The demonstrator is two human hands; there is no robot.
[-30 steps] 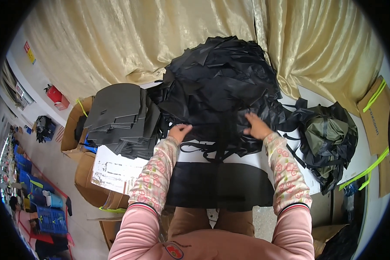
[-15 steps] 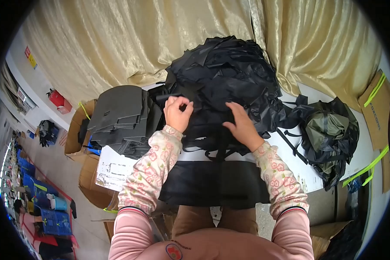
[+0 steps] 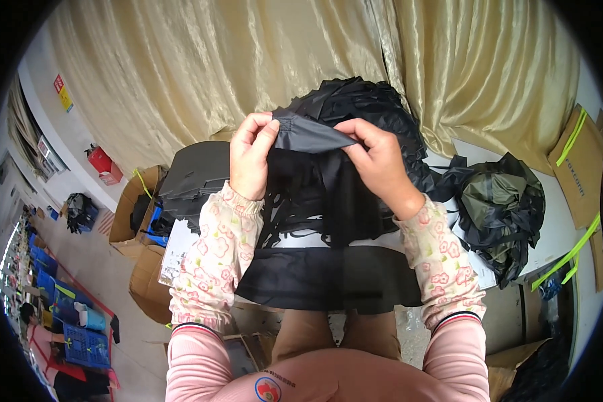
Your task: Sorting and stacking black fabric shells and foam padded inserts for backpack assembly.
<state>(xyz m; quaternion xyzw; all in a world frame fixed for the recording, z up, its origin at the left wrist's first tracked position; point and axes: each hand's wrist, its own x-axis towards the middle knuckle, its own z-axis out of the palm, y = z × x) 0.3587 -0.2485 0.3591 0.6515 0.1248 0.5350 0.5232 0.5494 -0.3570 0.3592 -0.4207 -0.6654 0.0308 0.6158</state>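
From where I stand, the left hand [image 3: 249,161] and the right hand [image 3: 382,161] are apart, each pinching, thumb to fingers, one end of a smooth, dark grey-black cloth piece [image 3: 309,136] that spans the gap between them. Its left end looks puckered; the fingertips behind it are hidden, and I can't tell where its lower edge ends against the black beneath.

Beyond the hands rises a heap of crumpled black sheet material [image 3: 382,107], its front partly covered by them. Left of the left hand sits a stack of dark grey, round-cornered flat panels [image 3: 195,167], its near side cut off by the flowered left sleeve [image 3: 218,244]. Right of the right hand lies an olive-and-black fabric bundle [image 3: 499,191]. Nearer the body than both hands, a wide matte black panel [image 3: 301,281] disappears under the forearms at its sides.
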